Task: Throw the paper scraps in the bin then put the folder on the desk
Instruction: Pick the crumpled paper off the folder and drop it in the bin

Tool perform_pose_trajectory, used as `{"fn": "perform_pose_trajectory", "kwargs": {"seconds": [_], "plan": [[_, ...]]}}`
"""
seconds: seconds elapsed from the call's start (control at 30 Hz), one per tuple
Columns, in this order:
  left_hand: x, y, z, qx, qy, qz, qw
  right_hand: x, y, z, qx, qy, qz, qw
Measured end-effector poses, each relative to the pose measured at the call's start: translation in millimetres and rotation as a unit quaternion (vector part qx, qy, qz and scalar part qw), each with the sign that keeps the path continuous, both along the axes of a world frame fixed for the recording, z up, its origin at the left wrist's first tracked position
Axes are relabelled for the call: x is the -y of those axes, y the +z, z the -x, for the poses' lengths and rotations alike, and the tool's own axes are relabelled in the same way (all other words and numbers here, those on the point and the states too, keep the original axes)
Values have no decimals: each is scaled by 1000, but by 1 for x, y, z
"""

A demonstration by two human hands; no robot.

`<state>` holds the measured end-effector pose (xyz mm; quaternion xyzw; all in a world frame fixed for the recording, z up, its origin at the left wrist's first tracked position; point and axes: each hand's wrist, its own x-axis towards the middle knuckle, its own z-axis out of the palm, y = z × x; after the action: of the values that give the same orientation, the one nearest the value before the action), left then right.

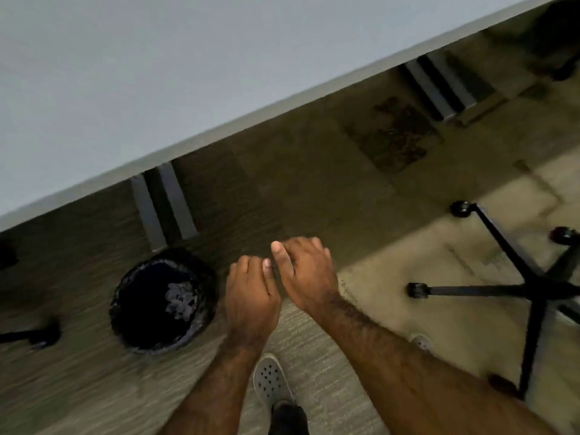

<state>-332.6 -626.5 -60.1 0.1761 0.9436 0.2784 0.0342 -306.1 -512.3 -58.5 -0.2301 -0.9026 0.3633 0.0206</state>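
Note:
A round black bin [125,312] with a dark liner stands on the carpet under the desk's edge, at lower left. Pale paper scraps [181,301] lie inside it. My left hand [251,296] hovers just right of the bin, fingers curled loosely, nothing visible in it. My right hand [306,271] is beside it, almost touching, fingers bent downward and hidden, also with nothing seen in it. The white desk top [157,73] fills the upper left. No folder is in view.
Grey desk legs [163,205] stand behind the bin, another pair [439,86] further right. A black chair base with castors [527,287] sits at the right. Another castor [40,335] is at far left. My grey perforated shoe [271,379] is below my hands.

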Motion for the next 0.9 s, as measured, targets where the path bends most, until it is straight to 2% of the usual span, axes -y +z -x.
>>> {"fn": "perform_pose_trajectory", "kwargs": {"seconds": [0.3,0.5,0.67,0.9], "plan": [[-204,84,-27,-7,-196,14,981,-179,80,-82,-25,-176,-20,984],[-321,124,-81,-6,-330,5,944,-275,110,-161,-47,-290,-18,956],[-398,145,-140,18,-400,62,914,-344,130,-231,-17,-359,-19,933],[-489,148,-230,12,-492,54,869,-429,144,-342,38,-457,-65,886]]}}
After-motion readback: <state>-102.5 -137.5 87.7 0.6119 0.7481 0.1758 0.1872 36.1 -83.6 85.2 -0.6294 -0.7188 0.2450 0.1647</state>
